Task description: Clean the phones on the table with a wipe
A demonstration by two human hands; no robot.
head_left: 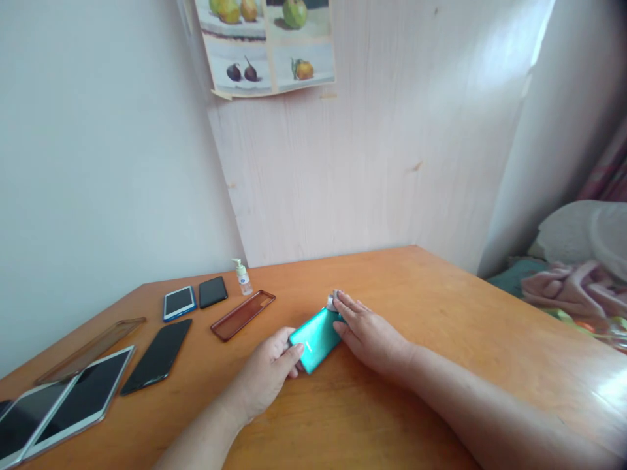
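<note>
A teal phone [317, 341] is tilted over the table in front of me, its shiny back facing up. My left hand [272, 367] grips its lower left end, thumb on top and fingers underneath. At the far end, my right hand [368, 334] lies over the phone's upper right part, with its thumb on the back. A small whitish wipe [331, 302] pokes out beneath the right fingertips at the phone's upper edge; most of it is hidden. Just beyond the left hand lies an empty reddish-brown phone case [243, 316].
On the left are a black phone [157, 358], white tablets [85, 399], a clear brownish case [91, 351], a blue-edged phone [179, 303] and a small dark phone [213, 292]. A pump bottle [243, 278] stands near the wooden table's [392, 277] back edge. Bedding [582, 287] lies beyond the right side.
</note>
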